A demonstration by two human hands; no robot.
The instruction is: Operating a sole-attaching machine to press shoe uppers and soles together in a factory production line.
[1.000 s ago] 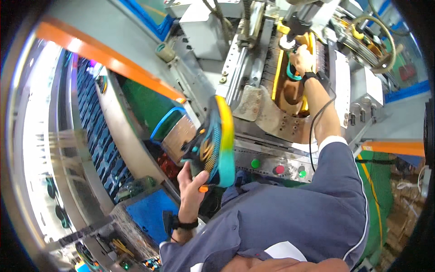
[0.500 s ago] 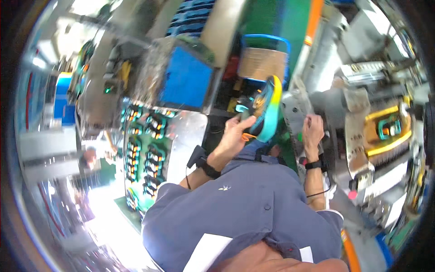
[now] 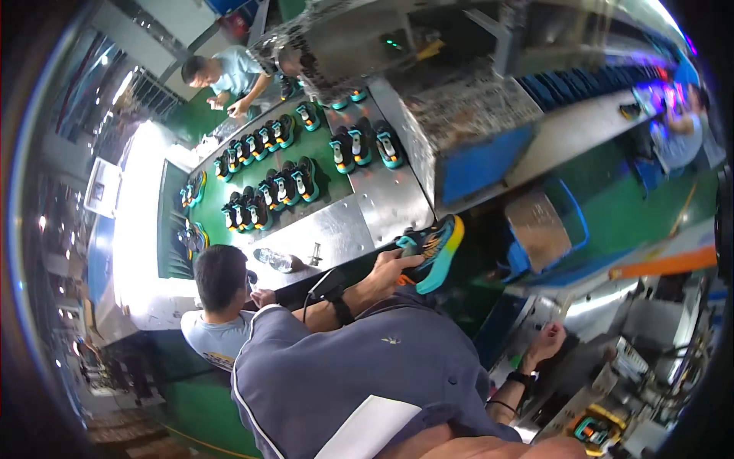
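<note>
My left hand (image 3: pixel 391 272) is closed round a black sports shoe (image 3: pixel 437 246) with a teal and yellow sole, gripping it at the heel end. It holds the shoe in front of my body, past the front edge of the metal table. Off to the right, my right hand (image 3: pixel 544 343) is beside a machine (image 3: pixel 612 375), its fingers curled in and nothing visible in them. Both wrists wear black bands. Several similar shoes (image 3: pixel 283 183) stand in rows on a green surface on the left, with more shoes (image 3: pixel 363 145) on the metal plate beside it.
A co-worker (image 3: pixel 220 294) is close on my left, another (image 3: pixel 229 80) across the table, and a third (image 3: pixel 680 134) far right. A clear plastic bottle (image 3: pixel 275 258) lies on the metal table (image 3: pixel 336 233). A blue-framed chair (image 3: pixel 539 229) with a brown seat stands ahead.
My view has swung left, bringing the rows of shoes and the co-workers into clear sight. The machine has shifted to the lower right. The shoe stays in my left hand.
</note>
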